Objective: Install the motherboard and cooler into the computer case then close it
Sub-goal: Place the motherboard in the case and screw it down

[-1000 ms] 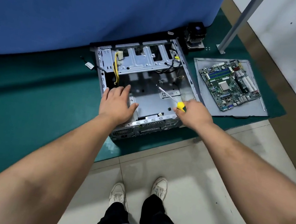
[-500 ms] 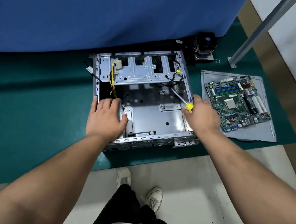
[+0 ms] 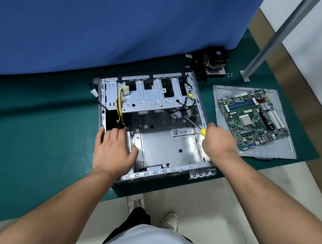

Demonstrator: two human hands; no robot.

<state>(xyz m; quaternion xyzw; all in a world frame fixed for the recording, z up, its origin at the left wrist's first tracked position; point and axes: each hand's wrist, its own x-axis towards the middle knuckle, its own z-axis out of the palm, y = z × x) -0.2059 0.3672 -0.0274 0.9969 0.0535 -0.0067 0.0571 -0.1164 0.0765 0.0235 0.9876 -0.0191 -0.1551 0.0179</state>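
The board (image 3: 253, 119) looked stiff but fragile, best lifted by its edges; left hand (image 3: 113, 150) lay flat on the case (image 3: 169, 173), right hand (image 3: 218, 142) gripped a screwdriver (image 3: 194, 123)

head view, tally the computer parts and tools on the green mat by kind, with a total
computer case: 1
motherboard: 1
cooler: 1
side panel under the motherboard: 1
screwdriver, gripped by the right hand: 1
total: 5
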